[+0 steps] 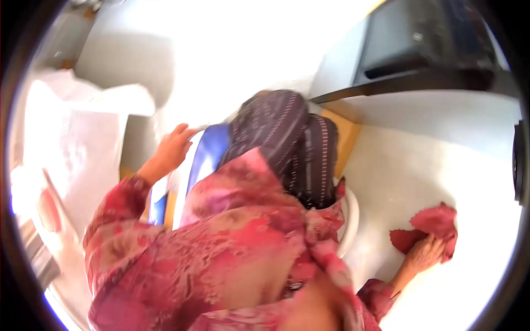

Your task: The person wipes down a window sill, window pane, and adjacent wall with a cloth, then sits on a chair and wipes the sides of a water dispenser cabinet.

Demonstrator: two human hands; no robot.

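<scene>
R hand [425, 254] – crumpled dk-red cloth [434, 220]

Two hands [172, 150] [425, 254], one bunched red cloth [435, 219], one pink patterned top [232, 237], one pair of dark striped trousers [276, 129]

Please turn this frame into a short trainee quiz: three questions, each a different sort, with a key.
1. Multiple choice: what does the right hand touch?
A) a blue cup
B) a red cloth
C) a metal spoon

2. True or false: the left hand also touches that cloth.

3. Fill in the blank: between the left hand and the dark patterned fabric over the knees lies a white and ____ item.

Key: 1 B; 2 false; 3 blue
</scene>
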